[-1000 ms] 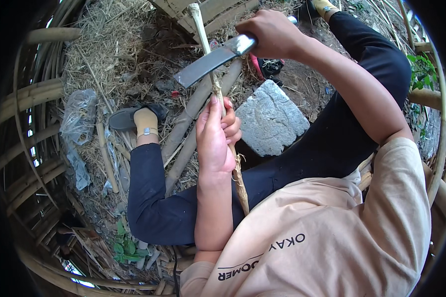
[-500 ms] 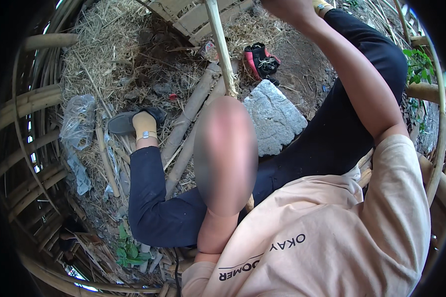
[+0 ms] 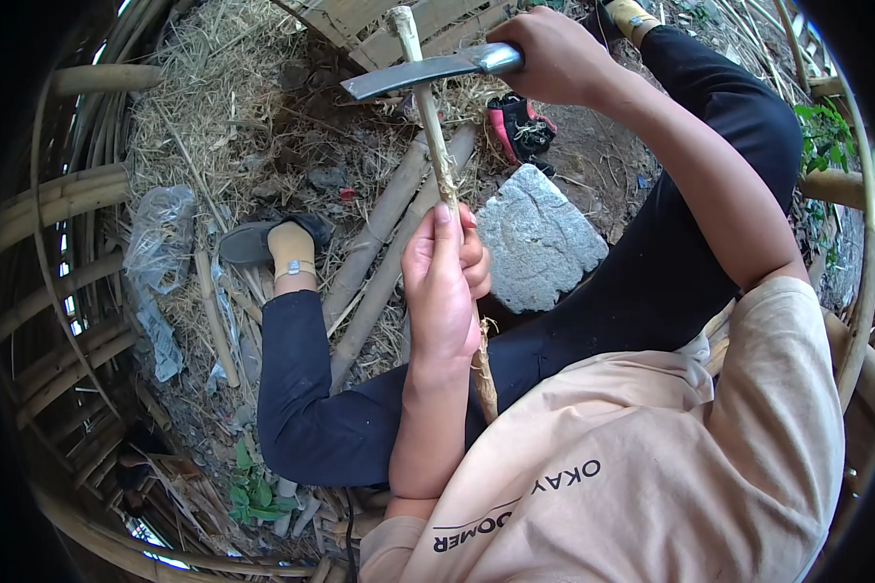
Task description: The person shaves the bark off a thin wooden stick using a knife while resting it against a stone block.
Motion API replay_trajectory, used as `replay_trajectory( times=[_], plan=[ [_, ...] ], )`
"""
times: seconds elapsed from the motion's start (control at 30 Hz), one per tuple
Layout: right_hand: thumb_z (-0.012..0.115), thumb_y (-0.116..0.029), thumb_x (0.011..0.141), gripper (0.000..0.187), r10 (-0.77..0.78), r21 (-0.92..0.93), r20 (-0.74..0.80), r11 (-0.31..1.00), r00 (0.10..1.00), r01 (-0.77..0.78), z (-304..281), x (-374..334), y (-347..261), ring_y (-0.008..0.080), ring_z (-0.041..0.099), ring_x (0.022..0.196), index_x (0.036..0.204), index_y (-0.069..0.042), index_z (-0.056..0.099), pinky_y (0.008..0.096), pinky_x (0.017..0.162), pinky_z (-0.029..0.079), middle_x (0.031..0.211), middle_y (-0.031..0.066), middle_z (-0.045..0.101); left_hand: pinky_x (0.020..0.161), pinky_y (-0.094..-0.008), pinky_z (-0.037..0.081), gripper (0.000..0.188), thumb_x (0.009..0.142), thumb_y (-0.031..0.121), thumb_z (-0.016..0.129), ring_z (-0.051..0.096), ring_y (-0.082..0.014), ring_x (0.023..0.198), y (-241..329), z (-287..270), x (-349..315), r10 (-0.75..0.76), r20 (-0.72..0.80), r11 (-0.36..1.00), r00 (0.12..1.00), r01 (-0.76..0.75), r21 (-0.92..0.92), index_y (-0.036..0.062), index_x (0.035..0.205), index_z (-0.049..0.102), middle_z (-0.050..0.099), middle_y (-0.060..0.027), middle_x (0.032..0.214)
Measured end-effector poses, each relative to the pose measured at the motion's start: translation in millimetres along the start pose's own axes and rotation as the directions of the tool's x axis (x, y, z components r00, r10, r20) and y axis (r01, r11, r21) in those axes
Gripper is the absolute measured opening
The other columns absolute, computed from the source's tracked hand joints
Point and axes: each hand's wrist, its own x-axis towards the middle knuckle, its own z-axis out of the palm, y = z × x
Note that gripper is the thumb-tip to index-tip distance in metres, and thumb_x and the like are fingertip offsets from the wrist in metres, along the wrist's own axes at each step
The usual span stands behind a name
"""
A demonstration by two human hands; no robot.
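The left hand (image 3: 444,282) was closed around a thin stick (image 3: 436,146), held upright above the lap; the right hand (image 3: 554,56) gripped a heavy knife (image 3: 420,71), its blade laid across the stick near the top. Good practice would be short strokes directed away from the gripping fingers. The stick looked pale, knobbly and fibrous, fraying below the fist. A flat grey stone (image 3: 535,238) lay just beside it.
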Motion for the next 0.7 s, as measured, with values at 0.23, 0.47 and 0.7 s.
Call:
replay_trajectory(
  times=[0.23, 0.47, 0.7],
  plan=[
    [0.071, -0.016, 0.063, 0.014, 0.042, -0.042, -0.05, 0.998, 0.998, -0.044, 6, -2, 7, 0.039, 0.068, 0.072, 0.071, -0.005, 0.07, 0.0477, 0.067, 0.054, 0.071, 0.0201, 0.067, 0.04, -0.0199, 0.015, 0.029, 0.11, 0.033, 0.038, 0.021, 0.0003, 0.047, -4, 10, -8, 0.042, 0.01, 0.995, 0.999, -0.042, 0.091, 0.0087, 0.096, 0.049, 0.027, 0.0095, 0.062],
    [0.071, -0.022, 0.08, 0.02, 0.279, 0.082, -0.482, 0.958, 0.83, -0.275, -21, 11, 47, 0.0331, 0.068, 0.063, 0.075, -0.003, 0.07, 0.0454, 0.062, 0.053, 0.065, 0.0193, 0.065, 0.04, -0.0199, 0.016, 0.029, 0.109, 0.031, 0.041, 0.024, 0.0001, 0.047, -3, 26, -10, 0.05, 0.042, 0.988, 0.998, -0.056, 0.146, 0.0083, 0.093, 0.048, 0.03, 0.0087, 0.062],
    [0.07, -0.029, 0.092, 0.036, 0.262, 0.144, -0.491, 0.965, 0.831, -0.219, -33, 1, 59, 0.0176, 0.054, 0.044, 0.071, 0.0, 0.065, 0.0373, 0.046, 0.044, 0.055, 0.0122, 0.06, 0.041, -0.019, 0.016, 0.027, 0.109, 0.031, 0.042, 0.023, 0.0004, 0.049, -1, 7, -4, 0.029, 0.026, 0.998, 0.999, -0.03, 0.049, 0.0083, 0.095, 0.05, 0.03, 0.0094, 0.064]
  ],
)
